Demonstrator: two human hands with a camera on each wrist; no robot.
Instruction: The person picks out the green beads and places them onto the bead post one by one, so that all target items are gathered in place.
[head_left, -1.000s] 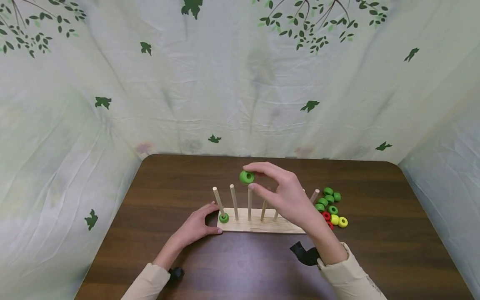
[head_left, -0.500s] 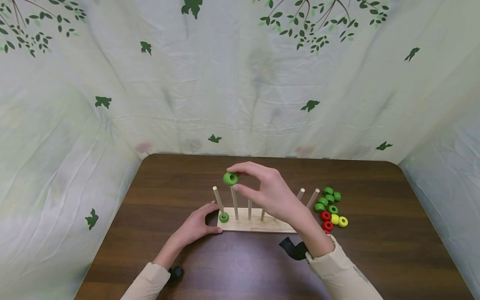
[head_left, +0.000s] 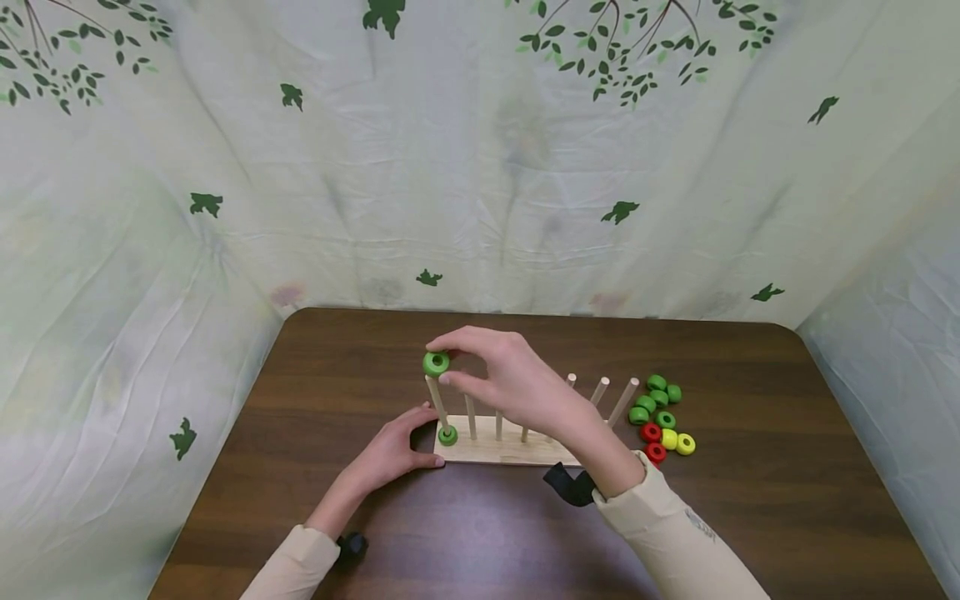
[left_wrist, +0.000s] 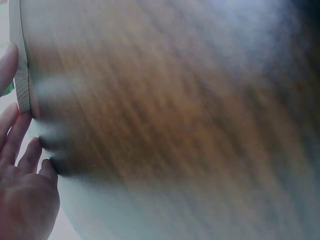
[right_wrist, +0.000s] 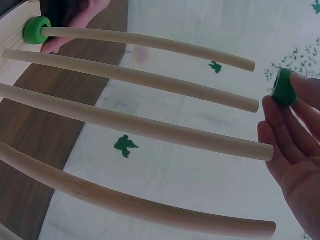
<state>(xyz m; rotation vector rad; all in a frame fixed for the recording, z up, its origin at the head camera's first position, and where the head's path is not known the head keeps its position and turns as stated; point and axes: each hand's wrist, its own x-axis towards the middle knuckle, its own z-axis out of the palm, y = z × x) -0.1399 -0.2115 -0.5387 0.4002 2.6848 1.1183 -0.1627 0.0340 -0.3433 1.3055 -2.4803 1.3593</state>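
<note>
My right hand pinches a green bead between thumb and fingers, just over the top of the leftmost peg. In the right wrist view that bead appears a short way off the peg tips. The peg stands on a pale wooden base, which carries a row of several upright pegs. At the foot of the leftmost peg sits another green bead. My left hand grips the left end of the base, thumb at its front corner and fingers at the back.
Right of the base lie loose beads: several green beads, red beads and two yellow beads. The brown table extends around them. A white leaf-printed curtain hangs behind.
My right hand has carried the green bead leftward, from above the third peg past the second to above the leftmost peg. The left hand and the base have stayed still.
</note>
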